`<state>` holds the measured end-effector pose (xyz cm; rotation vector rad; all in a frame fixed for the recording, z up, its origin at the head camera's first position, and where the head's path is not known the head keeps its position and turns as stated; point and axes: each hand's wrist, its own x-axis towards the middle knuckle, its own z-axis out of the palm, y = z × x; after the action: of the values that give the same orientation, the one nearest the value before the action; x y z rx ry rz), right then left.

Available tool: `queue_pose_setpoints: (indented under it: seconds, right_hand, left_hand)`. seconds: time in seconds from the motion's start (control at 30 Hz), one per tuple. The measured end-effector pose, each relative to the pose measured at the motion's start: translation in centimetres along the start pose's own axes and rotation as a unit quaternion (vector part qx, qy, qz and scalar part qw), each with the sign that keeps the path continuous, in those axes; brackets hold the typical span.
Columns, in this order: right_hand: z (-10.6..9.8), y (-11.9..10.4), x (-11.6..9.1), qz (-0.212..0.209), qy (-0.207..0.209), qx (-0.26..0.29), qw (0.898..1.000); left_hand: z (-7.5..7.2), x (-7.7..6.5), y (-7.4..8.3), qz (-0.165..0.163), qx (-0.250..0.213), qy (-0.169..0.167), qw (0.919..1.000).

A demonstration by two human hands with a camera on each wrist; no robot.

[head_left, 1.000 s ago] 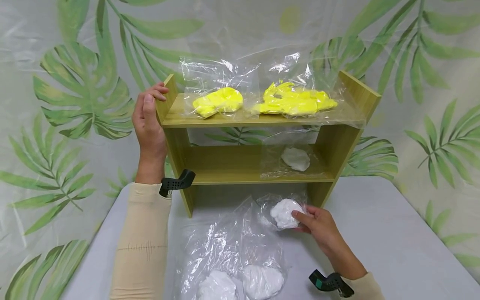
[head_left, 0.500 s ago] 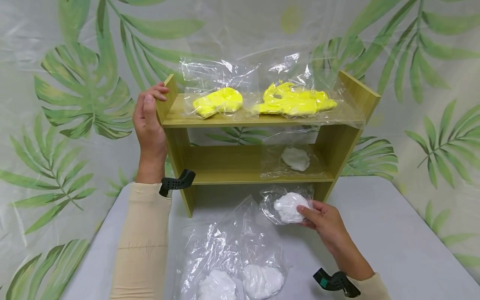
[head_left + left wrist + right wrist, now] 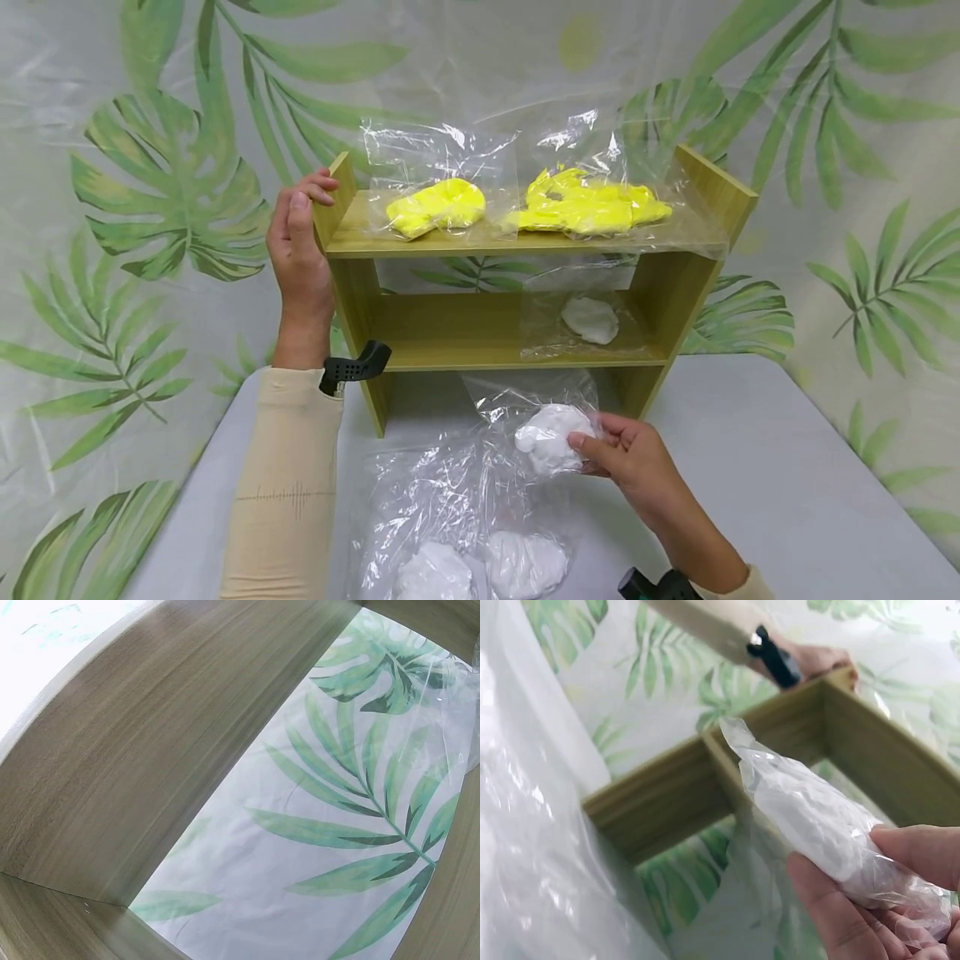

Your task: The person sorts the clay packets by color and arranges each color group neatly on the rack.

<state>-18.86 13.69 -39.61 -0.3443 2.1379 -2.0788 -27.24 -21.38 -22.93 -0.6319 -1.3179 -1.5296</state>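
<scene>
My right hand [image 3: 630,467] pinches a clear plastic bag holding a lump of white, clay-like material [image 3: 551,439] between thumb and fingers. That bag is in front of the wooden shelf's lower opening; in the right wrist view, the white lump [image 3: 817,817] appears edge-on. At upper left, my left hand [image 3: 300,242] rests with loosely bent fingers against the top of the shelf's left side panel [image 3: 341,196]. Its fingers are out of sight in the left wrist view, which shows the shelf's wooden boards [image 3: 150,742].
Two bags with yellow lumps [image 3: 438,207] sit on the top shelf [image 3: 525,245]. A bagged white lump [image 3: 590,320] lies at right on the middle shelf. Further bags with white lumps [image 3: 527,564] lie on the pale table [image 3: 787,475]. A leaf-patterned sheet [image 3: 862,100] hangs behind.
My right hand and its bag first rise slightly to the right, then shift left and down toward me. The bag's plastic spreads out further. My left hand keeps its place.
</scene>
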Motion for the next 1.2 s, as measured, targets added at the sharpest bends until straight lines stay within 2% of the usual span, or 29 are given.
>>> queue_pose_setpoints:
  seconds: [0.37, 0.57, 0.83, 0.93, 1.1, 1.2]
  right_hand:
    - [1.6, -2.5, -2.7, -0.085, -0.047, 0.019, 0.995]
    - [1.8, -3.7, -3.9, -0.112, -0.064, 0.020, 0.991]
    - [1.8, -5.3, -5.8, -0.086, -0.047, -0.027, 0.995]
    - [1.7, -5.5, -6.2, -0.098, -0.046, -0.032, 0.994]
    - [1.5, -5.5, -6.4, -0.145, -0.045, -0.020, 0.988]
    - [1.4, -5.3, -6.3, -0.158, -0.031, -0.017, 0.987]
  left_hand:
    - [0.0, 0.1, 0.1, -0.004, -0.001, 0.008, 1.0000]
    - [0.0, 0.2, 0.1, -0.001, -0.007, 0.013, 0.9999]
    - [-0.1, 0.2, 0.2, -0.005, -0.003, 0.011, 0.9999]
    - [-0.2, 0.1, 0.2, -0.007, -0.002, 0.010, 0.9999]
    - [-0.2, 0.1, 0.3, -0.006, 0.001, 0.009, 0.9999]
    - [0.0, 0.0, 0.2, -0.017, -0.006, 0.006, 0.9998]
